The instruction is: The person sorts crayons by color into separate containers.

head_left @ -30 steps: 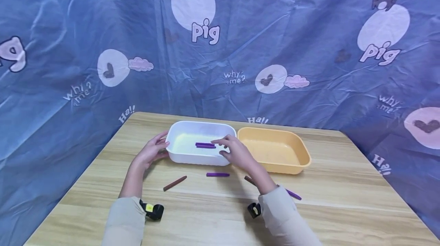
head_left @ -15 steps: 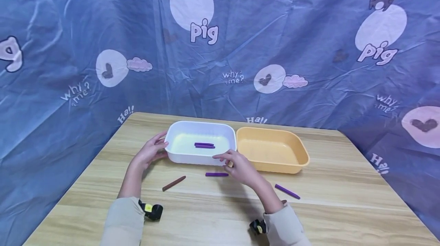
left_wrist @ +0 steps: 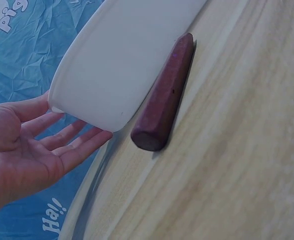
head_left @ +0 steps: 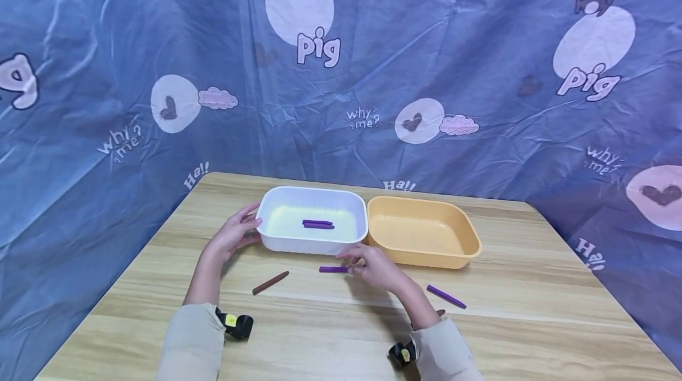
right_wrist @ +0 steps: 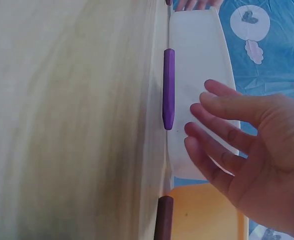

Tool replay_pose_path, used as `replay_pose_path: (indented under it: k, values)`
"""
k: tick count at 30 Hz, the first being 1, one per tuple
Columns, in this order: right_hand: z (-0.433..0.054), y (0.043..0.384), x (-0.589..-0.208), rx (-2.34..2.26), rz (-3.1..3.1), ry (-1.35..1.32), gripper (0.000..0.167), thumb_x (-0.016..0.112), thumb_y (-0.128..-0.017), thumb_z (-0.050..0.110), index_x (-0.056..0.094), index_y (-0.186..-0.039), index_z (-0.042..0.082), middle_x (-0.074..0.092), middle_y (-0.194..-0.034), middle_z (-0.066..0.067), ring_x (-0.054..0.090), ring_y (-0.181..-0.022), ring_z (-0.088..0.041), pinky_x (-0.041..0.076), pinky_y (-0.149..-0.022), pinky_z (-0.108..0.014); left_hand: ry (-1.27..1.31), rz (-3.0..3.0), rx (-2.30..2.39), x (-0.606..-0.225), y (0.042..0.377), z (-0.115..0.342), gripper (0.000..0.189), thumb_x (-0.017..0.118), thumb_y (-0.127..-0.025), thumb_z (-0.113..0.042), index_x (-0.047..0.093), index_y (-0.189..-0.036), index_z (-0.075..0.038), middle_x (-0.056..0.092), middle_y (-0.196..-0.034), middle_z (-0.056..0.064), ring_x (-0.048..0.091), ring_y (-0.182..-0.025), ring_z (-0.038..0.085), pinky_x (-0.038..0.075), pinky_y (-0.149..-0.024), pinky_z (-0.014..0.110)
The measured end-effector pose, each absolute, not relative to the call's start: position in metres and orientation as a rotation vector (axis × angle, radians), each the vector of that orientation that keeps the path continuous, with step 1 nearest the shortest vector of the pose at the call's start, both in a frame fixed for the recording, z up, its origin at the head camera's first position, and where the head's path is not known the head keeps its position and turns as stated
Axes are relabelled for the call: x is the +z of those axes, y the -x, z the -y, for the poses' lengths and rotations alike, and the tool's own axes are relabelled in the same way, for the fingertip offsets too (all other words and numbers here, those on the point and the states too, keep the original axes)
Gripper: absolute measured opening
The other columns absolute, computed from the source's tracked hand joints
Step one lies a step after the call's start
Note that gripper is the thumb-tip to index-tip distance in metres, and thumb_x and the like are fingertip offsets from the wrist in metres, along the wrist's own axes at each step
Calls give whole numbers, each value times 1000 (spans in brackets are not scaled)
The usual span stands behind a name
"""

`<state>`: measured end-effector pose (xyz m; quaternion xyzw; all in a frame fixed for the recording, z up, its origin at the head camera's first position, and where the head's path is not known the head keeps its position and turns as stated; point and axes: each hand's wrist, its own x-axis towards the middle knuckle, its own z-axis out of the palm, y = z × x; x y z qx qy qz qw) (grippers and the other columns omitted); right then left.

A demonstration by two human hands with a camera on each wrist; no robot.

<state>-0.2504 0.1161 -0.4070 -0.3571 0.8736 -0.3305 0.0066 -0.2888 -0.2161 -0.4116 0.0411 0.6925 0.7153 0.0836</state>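
On my feed, the right hand (head_left: 375,267) had just moved from above the white tray (head_left: 298,245) to the right end of the purple crayon (head_left: 333,270) in front of it on the worktop (head_left: 298,333). I took that as a turn to the next piece, not yet lifted. Its grip was wide, and the right wrist view showed it holding nothing, fingers short of the crayon. The left hand (head_left: 236,235) stayed on the tray's left end, fingers spread, steadying it, I judged. Two purple crayons (head_left: 318,226) still lay side by side inside. The orange tray (head_left: 426,258) stood just beside. A reddish-brown crayon (head_left: 270,283) and another purple one (head_left: 446,297) lay apart on either side. The white tray's front wall crowded my target's far side, and the right forearm (head_left: 418,309) mostly hid a dark brown crayon (right_wrist: 164,217) from the head view.
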Motion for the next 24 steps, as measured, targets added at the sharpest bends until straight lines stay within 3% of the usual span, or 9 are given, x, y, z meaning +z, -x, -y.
replay_pose_path:
  k: [6,16,24]
  values:
    - [-114,253,-410,-956,-2726,1084,35,62,-77,-9,67,-109,4,65,-98,-6,60,-86,-19,51,-77,-27,-126,-2072,2130,-412,290,218,58,42,-97,-6,12,-146,-3,21,-143,29,33,-124,42,40,-96,47]
    - [-104,255,-414,-796,-2812,1133,38,61,-73,-12,71,-103,9,61,-81,1,54,-75,-14,47,-65,-25,-140,-2062,2136,-411,290,218,58,42,-97,-6,11,-146,-2,21,-143,29,33,-124,42,39,-97,47]
    - [-102,254,-412,-770,-2815,1111,39,58,-73,-13,71,-101,10,62,-83,2,54,-76,-15,47,-66,-25,-134,-2058,2142,-411,290,218,59,43,-96,-5,12,-146,-2,22,-143,29,34,-123,42,40,-96,46]
